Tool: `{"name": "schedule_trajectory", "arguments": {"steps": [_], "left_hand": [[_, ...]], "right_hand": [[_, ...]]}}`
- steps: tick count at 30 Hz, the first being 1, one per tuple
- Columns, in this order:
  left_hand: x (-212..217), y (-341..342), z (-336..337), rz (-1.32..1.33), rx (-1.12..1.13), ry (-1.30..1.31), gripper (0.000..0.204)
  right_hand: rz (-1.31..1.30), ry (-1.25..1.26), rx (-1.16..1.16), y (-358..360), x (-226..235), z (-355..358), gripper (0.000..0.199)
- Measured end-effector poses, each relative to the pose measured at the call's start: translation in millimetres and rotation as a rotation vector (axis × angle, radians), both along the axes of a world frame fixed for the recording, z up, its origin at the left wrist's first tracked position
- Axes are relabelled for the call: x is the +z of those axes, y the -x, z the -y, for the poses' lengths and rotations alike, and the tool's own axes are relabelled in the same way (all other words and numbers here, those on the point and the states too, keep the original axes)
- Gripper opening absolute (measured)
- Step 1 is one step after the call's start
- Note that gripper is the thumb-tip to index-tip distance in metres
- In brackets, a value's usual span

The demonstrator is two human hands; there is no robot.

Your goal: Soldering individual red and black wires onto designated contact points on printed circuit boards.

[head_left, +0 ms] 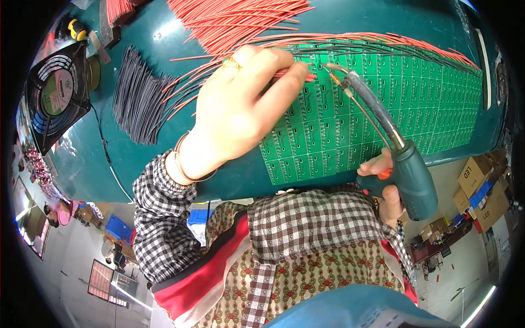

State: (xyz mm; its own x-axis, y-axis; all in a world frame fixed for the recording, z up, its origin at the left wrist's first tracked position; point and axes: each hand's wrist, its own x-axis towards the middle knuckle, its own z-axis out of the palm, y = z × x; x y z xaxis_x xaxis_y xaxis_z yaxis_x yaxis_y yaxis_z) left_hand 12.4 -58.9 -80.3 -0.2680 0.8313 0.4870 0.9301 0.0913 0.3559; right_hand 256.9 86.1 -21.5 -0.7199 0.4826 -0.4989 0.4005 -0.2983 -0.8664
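Note:
My left hand [235, 109] is closed around a few red wires [310, 77], their ends poking out past the fingertips over the board's upper left. My right hand [390, 203] grips a dark green soldering gun [414, 177] by its handle, a finger at the red trigger. The gun's bent tip and thin feed tube point at the board just right of those wire ends; I cannot tell if they touch. Below lies a large green circuit board panel [350, 136] of many small boards. Red and black wires [383, 46] run in a row along its far edge.
A pile of loose red wires [235, 22] lies at the back, black wires [138, 104] to the left. A black fan [57, 90] stands at the far left, its cord on the green table [104, 180]. Cardboard boxes [481, 183] are off the table's right side.

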Motion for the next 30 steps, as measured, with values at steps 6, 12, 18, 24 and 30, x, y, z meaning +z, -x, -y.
{"name": "schedule_trajectory", "arguments": {"steps": [6, 12, 18, 24, 30], "left_hand": [[1.6, -0.7, -3.1, 0.001, -0.003, -0.006, 0.029], [-1.4, -1.7, -5.0, -0.010, -0.004, -0.025, 0.030], [0.0, -2.3, -5.6, -0.028, -0.006, -0.012, 0.030], [-0.5, -2.3, -6.0, -0.045, -0.001, -0.014, 0.029], [-0.9, -1.5, -6.7, -0.053, -0.001, -0.029, 0.027]], "right_hand": [[-0.022, -0.012, 0.024, 2.2, -1.3, -1.4, 0.075], [-0.011, -0.006, 0.023, 4.4, -0.4, -3.0, 0.074], [-0.005, -0.005, 0.043, 2.5, -0.6, -5.0, 0.074], [0.002, -0.039, 0.092, 1.9, -2.2, -7.9, 0.074], [0.019, -0.054, 0.091, 4.7, -0.1, -7.5, 0.074]]}}
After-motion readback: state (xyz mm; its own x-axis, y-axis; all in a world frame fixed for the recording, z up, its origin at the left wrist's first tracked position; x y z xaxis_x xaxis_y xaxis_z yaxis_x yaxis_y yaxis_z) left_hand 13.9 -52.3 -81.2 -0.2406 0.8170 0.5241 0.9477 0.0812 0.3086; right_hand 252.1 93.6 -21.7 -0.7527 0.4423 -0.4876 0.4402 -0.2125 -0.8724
